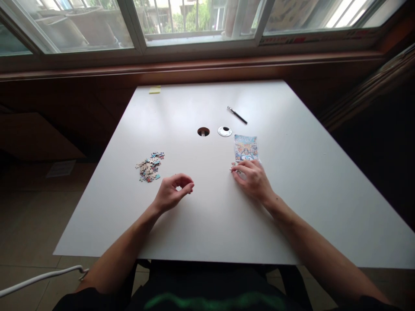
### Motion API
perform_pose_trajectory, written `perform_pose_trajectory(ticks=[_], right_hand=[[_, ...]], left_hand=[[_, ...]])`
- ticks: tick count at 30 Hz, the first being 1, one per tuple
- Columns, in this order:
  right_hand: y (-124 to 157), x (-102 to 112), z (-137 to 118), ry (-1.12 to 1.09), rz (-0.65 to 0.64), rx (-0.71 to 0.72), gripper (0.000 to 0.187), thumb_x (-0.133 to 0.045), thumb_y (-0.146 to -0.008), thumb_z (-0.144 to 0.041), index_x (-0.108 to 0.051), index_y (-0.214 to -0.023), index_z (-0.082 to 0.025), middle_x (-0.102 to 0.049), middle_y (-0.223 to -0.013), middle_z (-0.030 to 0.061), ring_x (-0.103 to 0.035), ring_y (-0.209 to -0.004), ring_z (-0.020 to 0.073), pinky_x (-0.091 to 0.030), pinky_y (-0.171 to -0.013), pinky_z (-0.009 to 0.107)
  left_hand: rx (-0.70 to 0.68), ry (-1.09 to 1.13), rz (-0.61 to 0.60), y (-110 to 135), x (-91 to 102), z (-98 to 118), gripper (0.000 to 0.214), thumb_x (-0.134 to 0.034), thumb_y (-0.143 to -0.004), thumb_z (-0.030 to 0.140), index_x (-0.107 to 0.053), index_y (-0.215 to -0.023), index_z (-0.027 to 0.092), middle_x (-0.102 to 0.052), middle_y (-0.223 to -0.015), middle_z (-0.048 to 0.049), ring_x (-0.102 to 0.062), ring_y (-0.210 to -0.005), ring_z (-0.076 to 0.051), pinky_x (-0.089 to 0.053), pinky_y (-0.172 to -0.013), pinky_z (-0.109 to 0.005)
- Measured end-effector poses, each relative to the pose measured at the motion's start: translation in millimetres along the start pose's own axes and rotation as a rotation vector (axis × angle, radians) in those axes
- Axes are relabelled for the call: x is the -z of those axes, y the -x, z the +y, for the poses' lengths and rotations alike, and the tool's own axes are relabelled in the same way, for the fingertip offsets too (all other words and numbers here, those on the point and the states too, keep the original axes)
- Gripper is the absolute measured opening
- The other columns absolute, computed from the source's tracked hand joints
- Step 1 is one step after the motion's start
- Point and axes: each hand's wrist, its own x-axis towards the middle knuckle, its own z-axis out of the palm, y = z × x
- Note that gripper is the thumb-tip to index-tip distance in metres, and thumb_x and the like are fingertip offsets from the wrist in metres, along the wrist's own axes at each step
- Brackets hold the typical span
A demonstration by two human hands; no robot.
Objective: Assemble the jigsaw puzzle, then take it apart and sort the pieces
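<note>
A loose pile of jigsaw puzzle pieces (149,167) lies on the left of the white table (201,233). To the right of that pile, my left hand (173,191) is closed in a pinch, and the edge of a small puzzle piece shows at its fingertips. My right hand (254,179) is at the lower edge of a colourful picture sheet (245,147), covering its bottom corner. Its thumb and forefinger are pinched on a puzzle piece (232,169). A few more pieces lie close to these fingers, partly hidden by them.
Beyond the hands, a round cable hole (203,132) opens in the tabletop, with its silver cover (225,131) lying beside it. A black pen (237,115) lies farther back. A yellow sticky note (154,90) is at the far left corner, below the window.
</note>
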Motion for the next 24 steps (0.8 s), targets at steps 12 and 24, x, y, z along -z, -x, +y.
perform_pose_trajectory(ticks=[12,24], right_hand=[[1,-1,3,0.020,0.026,-0.024,0.015,-0.060,-0.088,-0.022,-0.072,-0.097,-0.021,-0.070,-0.100,0.0094,-0.056,-0.096,0.0301,-0.045,-0.090,0.048],[2,0,-3,-0.067,-0.014,0.080,0.013,-0.059,-0.088,-0.018,-0.069,-0.095,-0.022,-0.068,-0.100,0.0079,-0.059,-0.099,0.0276,-0.046,-0.089,0.043]], left_hand=[[0.098,-1.179,0.573,-18,84.4,-38,0.027,-0.065,-0.084,0.032,-0.076,-0.108,0.025,-0.064,-0.117,-0.0118,-0.047,-0.112,-0.036,-0.041,-0.090,-0.047],[0.116,-1.116,0.537,-18,87.2,-45,0.019,-0.063,-0.088,0.035,-0.077,-0.098,0.027,-0.065,-0.113,-0.0106,-0.050,-0.109,-0.033,-0.039,-0.088,-0.046]])
